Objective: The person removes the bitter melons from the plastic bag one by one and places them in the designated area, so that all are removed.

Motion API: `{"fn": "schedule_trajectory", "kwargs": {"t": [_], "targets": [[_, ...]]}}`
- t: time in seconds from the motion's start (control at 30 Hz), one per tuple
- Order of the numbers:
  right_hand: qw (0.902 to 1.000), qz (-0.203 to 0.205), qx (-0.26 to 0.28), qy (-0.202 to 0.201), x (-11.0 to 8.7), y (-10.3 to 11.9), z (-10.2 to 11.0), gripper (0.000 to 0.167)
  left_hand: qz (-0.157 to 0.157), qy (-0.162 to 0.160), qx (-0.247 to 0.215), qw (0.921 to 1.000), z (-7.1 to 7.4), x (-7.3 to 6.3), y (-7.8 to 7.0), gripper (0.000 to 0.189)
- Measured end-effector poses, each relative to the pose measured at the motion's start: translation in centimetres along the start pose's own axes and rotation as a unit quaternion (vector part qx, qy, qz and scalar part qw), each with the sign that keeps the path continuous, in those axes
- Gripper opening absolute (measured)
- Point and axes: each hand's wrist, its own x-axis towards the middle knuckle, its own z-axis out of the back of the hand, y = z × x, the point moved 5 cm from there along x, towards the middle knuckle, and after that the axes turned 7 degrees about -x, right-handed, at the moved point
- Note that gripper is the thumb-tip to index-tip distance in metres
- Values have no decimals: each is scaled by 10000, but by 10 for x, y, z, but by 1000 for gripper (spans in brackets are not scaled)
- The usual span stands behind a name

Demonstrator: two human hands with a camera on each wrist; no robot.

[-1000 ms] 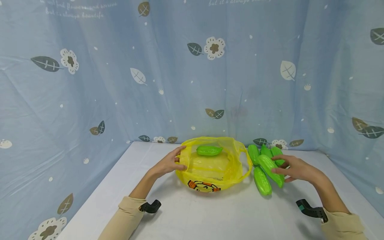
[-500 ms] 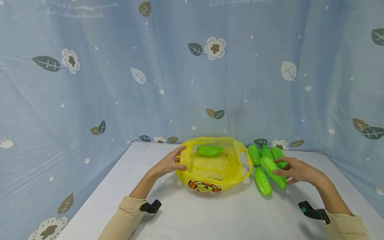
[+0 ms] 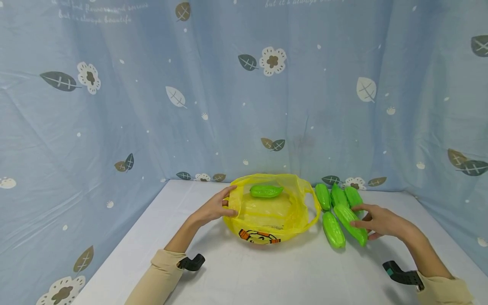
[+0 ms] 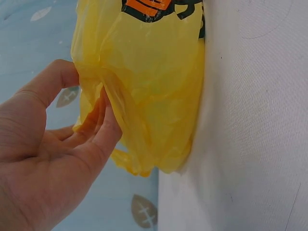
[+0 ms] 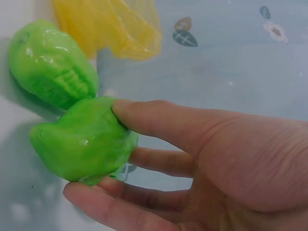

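A yellow plastic bag (image 3: 267, 209) with a cartoon print stands with its mouth wide. My left hand (image 3: 211, 210) grips its left side, fingers hooked through the handle and the thumb (image 4: 60, 79) on the outer film. One glossy green toy bitter melon (image 3: 266, 191) lies inside the bag. To the right, my right hand (image 3: 383, 221) holds another bitter melon (image 5: 82, 139) between thumb and fingers, its pointed tip angled toward the front. A loose melon (image 3: 333, 230) lies just left of the held one.
Behind the held melon, several more green melons (image 3: 323, 196) lie between the bag's right handle (image 3: 317, 209) and the right hand. The white table (image 3: 289, 275) meets a blue patterned curtain (image 3: 213, 106) at the back. A black wrist mount (image 3: 192, 262) juts from each sleeve.
My right hand has shifted a little to the right and nearer the front, drawing the held melon away from the pile. The left hand and the bag stay put.
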Motion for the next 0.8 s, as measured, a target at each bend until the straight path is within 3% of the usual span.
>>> {"fn": "schedule_trajectory", "kwargs": {"t": [0.5,0.8], "targets": [[9997,-13,205,89,2,-4,-8,78,-77,73,-13,9999,0,1,1,95],[9999,-132,63,8,5,-6,-11,79,-18,48,-54,10000,0,2,3,95]]}}
